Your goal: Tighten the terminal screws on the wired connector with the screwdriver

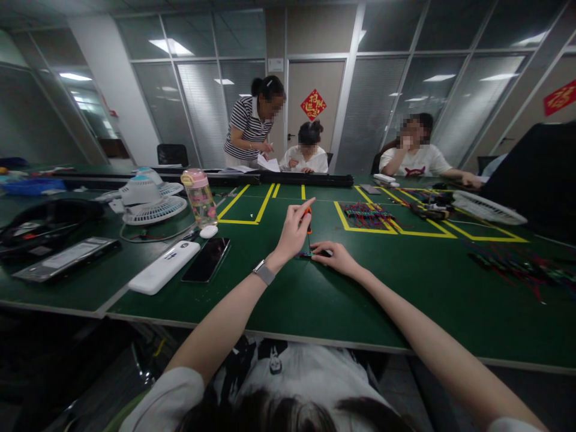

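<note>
My left hand (293,229) is raised over the green table (315,294) and grips a small orange-handled tool (308,217) held upright, its tip pointing down. A watch sits on that wrist. My right hand (335,256) lies flat on the table just right of it, fingers pressing a small bundle of coloured wires (310,254). The tool's tip meets the wires between the two hands.
A white power bank (164,266), a black phone (207,259), a pink-lidded bottle (199,197) and a white fan (150,201) lie to the left. Piles of coloured wires (366,214) sit in yellow-taped boxes. Three people are at the far side.
</note>
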`<state>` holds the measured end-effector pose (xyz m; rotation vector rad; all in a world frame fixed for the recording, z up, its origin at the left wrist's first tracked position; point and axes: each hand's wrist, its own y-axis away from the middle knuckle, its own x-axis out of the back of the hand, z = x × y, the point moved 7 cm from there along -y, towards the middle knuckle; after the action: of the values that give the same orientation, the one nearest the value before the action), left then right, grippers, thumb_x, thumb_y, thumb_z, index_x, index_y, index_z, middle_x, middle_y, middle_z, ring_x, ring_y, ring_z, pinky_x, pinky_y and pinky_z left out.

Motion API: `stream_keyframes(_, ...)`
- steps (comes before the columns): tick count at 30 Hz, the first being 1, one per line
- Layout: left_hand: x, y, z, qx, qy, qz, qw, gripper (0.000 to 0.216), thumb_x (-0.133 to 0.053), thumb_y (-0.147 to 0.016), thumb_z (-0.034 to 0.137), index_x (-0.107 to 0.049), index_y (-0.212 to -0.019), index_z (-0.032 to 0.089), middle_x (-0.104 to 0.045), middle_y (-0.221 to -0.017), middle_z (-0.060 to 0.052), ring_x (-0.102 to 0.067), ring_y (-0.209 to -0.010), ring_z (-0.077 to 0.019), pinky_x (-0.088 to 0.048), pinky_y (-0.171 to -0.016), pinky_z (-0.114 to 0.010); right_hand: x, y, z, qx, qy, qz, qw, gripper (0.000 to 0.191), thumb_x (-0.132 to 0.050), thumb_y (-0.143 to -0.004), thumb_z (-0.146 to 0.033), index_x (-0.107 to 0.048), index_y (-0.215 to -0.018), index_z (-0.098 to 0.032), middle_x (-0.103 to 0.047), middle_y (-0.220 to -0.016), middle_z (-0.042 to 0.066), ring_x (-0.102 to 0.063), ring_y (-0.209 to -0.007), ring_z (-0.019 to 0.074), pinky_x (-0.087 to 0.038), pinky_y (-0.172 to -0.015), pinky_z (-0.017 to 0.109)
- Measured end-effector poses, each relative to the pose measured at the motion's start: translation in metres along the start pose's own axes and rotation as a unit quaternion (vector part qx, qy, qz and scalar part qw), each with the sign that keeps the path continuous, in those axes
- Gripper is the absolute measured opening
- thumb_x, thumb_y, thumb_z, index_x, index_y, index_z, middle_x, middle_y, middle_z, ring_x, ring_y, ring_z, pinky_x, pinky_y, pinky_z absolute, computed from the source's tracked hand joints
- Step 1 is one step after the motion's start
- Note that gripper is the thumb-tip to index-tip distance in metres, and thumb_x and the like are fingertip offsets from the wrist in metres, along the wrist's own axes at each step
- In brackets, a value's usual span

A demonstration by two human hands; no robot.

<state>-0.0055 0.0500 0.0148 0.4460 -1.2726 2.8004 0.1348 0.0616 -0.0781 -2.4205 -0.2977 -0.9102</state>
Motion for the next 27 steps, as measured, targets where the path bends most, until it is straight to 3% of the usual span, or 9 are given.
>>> stream_keyframes(5,-0.001,0.0,0.003,-0.026,0.02,0.0,0.999,0.043,-0.042,-0.093,0.021,-0.042,-0.135,0.028,-0.055,-0.113,-0.005,-0.055,-0.097,-0.0139,-0.045,-0.089,-0.029,0.0,0.0,0.0,-0.002,0.0,0.001,1.0,0.013,-0.068,-0.075,-0.03,-0.073,-0.082,-0.021,-0.07,-0.108,0.008,-0.065,-0.1,0.023,-0.048,-0.092,0.039)
stream_keyframes(9,0.006,0.001,0.005,-0.03,-0.032,0.04,0.998,0.035,-0.056,-0.086,0.029,-0.056,-0.121,0.025,-0.056,-0.101,-0.004,-0.055,-0.089,-0.0146,-0.046,-0.084,-0.027,0.0,0.0,0.0,-0.001,-0.002,-0.003,1.0,0.013,-0.068,-0.075,-0.03,-0.073,-0.082,-0.021,-0.07,-0.109,0.008,-0.065,-0.101,0.0231,-0.048,-0.092,0.038)
stream_keyframes(12,0.009,0.001,0.007,-0.023,-0.055,0.05,0.997,0.03,-0.049,-0.09,0.032,-0.059,-0.118,0.023,-0.054,-0.103,-0.006,-0.055,-0.092,-0.015,-0.044,-0.086,-0.028,0.0,0.0,0.001,-0.001,0.003,-0.004,1.0,0.013,-0.068,-0.076,-0.031,-0.073,-0.082,-0.021,-0.069,-0.11,0.008,-0.065,-0.101,0.0232,-0.047,-0.093,0.038)
stream_keyframes(15,0.007,0.0,0.004,-0.013,-0.01,0.041,0.999,0.034,-0.038,-0.095,0.028,-0.054,-0.124,0.022,-0.057,-0.108,-0.006,-0.057,-0.095,-0.014,-0.044,-0.086,-0.027,0.0,0.0,0.001,-0.001,0.008,-0.005,1.0,0.012,-0.067,-0.076,-0.03,-0.073,-0.082,-0.021,-0.07,-0.11,0.007,-0.065,-0.101,0.023,-0.047,-0.093,0.038)
stream_keyframes(20,0.012,0.0,0.0,-0.002,-0.029,0.07,0.997,0.027,-0.053,-0.089,0.033,-0.063,-0.111,0.022,-0.057,-0.093,-0.003,-0.056,-0.084,-0.0132,-0.045,-0.08,-0.025,-0.001,-0.001,0.001,0.007,0.004,-0.007,1.0,0.013,-0.067,-0.076,-0.03,-0.073,-0.082,-0.02,-0.07,-0.108,0.008,-0.065,-0.1,0.023,-0.048,-0.091,0.038)
stream_keyframes(23,0.012,-0.001,0.001,-0.001,-0.044,0.07,0.997,0.029,-0.046,-0.092,0.032,-0.062,-0.115,0.022,-0.054,-0.1,-0.005,-0.056,-0.092,-0.0138,-0.043,-0.087,-0.026,-0.001,-0.001,0.002,0.009,0.008,-0.004,1.0,0.012,-0.068,-0.076,-0.03,-0.073,-0.082,-0.021,-0.07,-0.108,0.007,-0.065,-0.099,0.0232,-0.048,-0.091,0.038)
stream_keyframes(27,0.007,-0.002,0.001,0.0,0.02,0.038,0.999,0.033,-0.041,-0.094,0.025,-0.056,-0.123,0.023,-0.058,-0.106,-0.006,-0.057,-0.096,-0.0138,-0.044,-0.088,-0.027,-0.001,-0.001,0.004,0.009,0.006,-0.004,1.0,0.013,-0.068,-0.076,-0.031,-0.073,-0.083,-0.022,-0.07,-0.109,0.007,-0.065,-0.1,0.0234,-0.048,-0.091,0.038)
